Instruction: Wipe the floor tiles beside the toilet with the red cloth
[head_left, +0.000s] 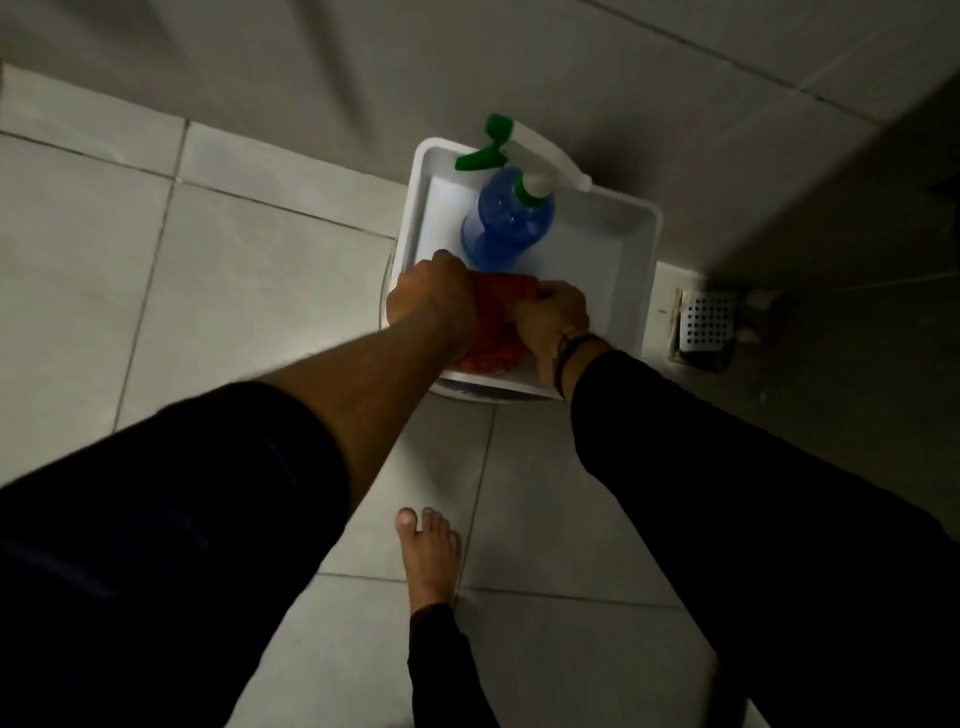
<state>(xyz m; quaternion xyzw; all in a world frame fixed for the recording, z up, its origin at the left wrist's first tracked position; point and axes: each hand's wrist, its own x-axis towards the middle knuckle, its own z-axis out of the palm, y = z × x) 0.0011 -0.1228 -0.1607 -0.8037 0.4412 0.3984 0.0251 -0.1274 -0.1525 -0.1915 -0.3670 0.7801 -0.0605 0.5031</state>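
1. Both hands are gripping the red cloth (491, 317) over the near end of a white tub (631, 270), which is sitting on the floor tiles (208, 291) by the wall.
2. The step in hand looks like wringing: twisting the fists opposite ways low over the tub should be keeping drips off the tiles.
3. The left hand (431, 304) is clenching into a tight fist around the cloth's left end.
4. The right hand (550, 319) is curling closed on the right end, pinching the fabric.
5. A blue spray bottle (506, 218) is standing at the tub's far end.
6. No toilet is showing.
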